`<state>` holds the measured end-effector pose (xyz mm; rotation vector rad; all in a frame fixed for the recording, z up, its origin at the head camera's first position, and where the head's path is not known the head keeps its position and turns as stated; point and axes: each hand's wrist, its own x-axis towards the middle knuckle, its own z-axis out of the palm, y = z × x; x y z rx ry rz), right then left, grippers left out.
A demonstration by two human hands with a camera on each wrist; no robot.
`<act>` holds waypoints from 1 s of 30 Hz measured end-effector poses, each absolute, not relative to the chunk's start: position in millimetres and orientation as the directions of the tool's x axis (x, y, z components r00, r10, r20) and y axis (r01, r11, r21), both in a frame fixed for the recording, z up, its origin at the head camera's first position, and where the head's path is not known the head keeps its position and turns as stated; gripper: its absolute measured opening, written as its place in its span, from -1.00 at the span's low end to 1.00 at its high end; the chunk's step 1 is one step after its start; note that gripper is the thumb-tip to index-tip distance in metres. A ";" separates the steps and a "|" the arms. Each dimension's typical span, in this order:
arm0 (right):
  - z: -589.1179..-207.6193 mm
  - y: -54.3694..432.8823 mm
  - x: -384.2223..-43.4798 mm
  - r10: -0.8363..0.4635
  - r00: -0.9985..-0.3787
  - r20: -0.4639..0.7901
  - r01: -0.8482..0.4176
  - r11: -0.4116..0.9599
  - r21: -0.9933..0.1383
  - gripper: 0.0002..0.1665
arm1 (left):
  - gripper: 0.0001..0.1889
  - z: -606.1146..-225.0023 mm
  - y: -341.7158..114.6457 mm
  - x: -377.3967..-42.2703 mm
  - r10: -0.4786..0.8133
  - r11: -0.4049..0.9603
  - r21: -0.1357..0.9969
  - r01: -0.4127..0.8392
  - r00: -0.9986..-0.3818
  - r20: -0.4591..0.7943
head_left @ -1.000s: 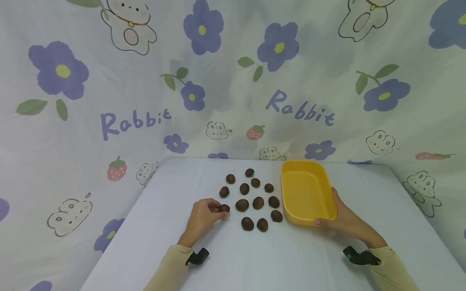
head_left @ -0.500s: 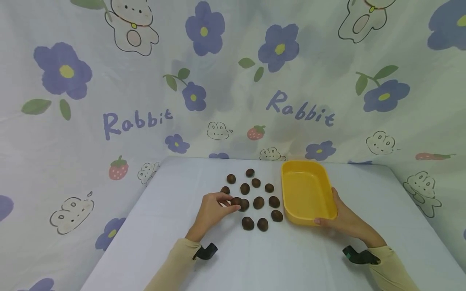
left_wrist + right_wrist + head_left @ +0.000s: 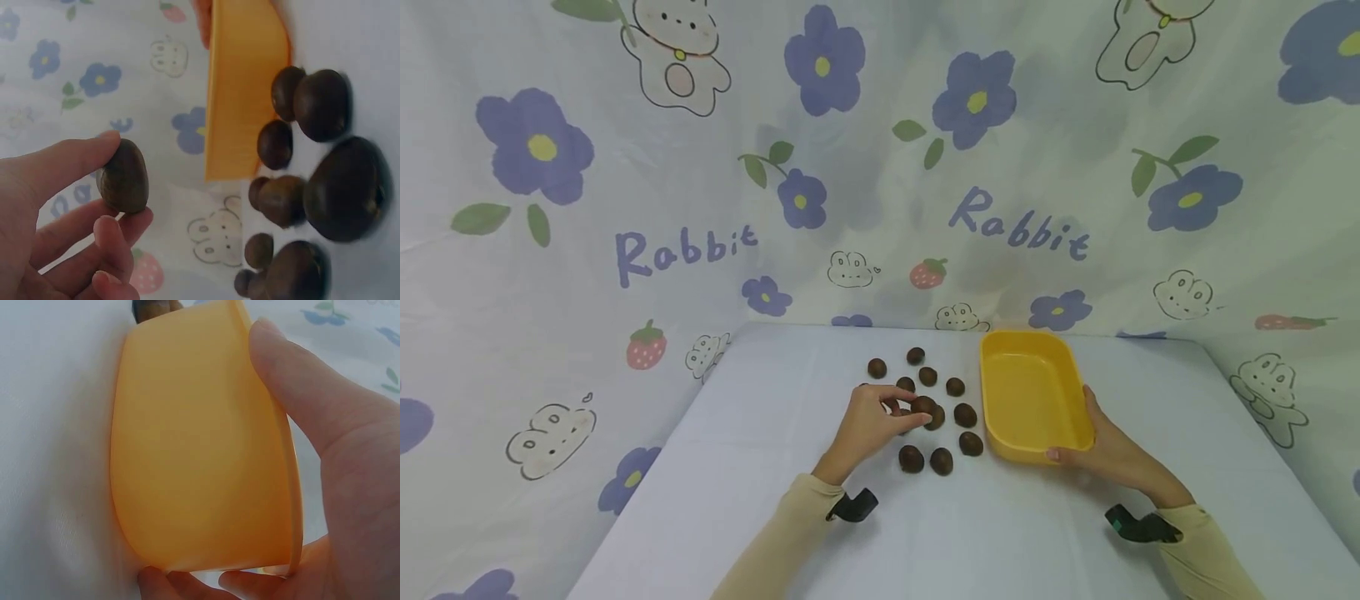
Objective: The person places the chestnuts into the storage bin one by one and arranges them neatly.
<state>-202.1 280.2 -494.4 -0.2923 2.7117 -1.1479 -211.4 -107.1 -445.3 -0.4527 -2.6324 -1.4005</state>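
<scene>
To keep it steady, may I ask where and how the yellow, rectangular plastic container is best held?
Grip the container, probably at its near right corner, from the right, spanning both sides: its rounding fits the right hand there, while brown, round nuts crowd the left.

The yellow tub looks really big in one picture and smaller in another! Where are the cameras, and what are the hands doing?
No robot here, just a person! The wide picture comes from a camera on the person's head, looking forward and down at a white table. The other two come from cameras worn on the wrists, so things there look close and big. Brown nut-like balls lie on the table. The left hand pinches another brown ball, lifted up; the right hand holds the yellow tub.
</scene>
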 end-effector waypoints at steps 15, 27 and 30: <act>-495.3 280.9 -202.9 -0.235 -0.965 -0.112 -0.083 0.687 -0.722 0.61 | -0.64 -435.8 -48.8 -226.0 0.298 0.493 0.795 0.353 -0.927 0.226; -495.2 282.1 -203.4 -0.233 -0.962 -0.144 -0.062 0.697 -0.714 0.63 | -0.61 -436.8 -1.2 -231.8 0.343 0.478 0.811 0.338 -0.922 0.182; -494.8 281.6 -203.1 -0.235 -0.962 -0.138 -0.068 0.698 -0.713 0.63 | -0.63 -440.4 9.8 -232.8 0.365 0.483 0.793 0.371 -0.909 0.203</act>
